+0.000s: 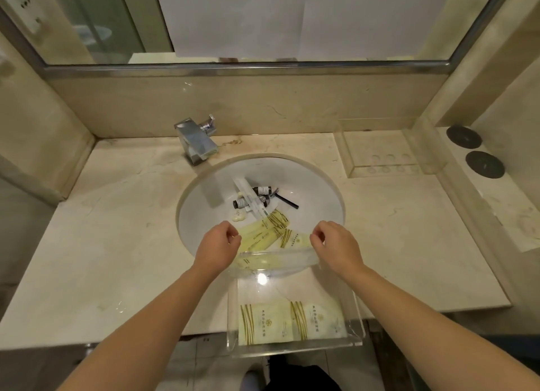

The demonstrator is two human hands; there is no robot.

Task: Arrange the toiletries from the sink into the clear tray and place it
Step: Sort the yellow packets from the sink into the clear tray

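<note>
My curled fingers of left hand point(217, 246) and right hand point(336, 243) hold nothing, and beneath them the clear rectangular plastic tray point(358, 317) overhangs the bench point(117, 244) edge, so one bump could tip it off.

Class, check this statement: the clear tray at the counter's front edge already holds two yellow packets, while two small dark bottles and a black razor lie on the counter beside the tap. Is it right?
Not quite. The dark bottles and the black razor lie inside the sink, not on the counter. The head view shows this. The clear tray at the front edge does hold two yellow packets.
</note>
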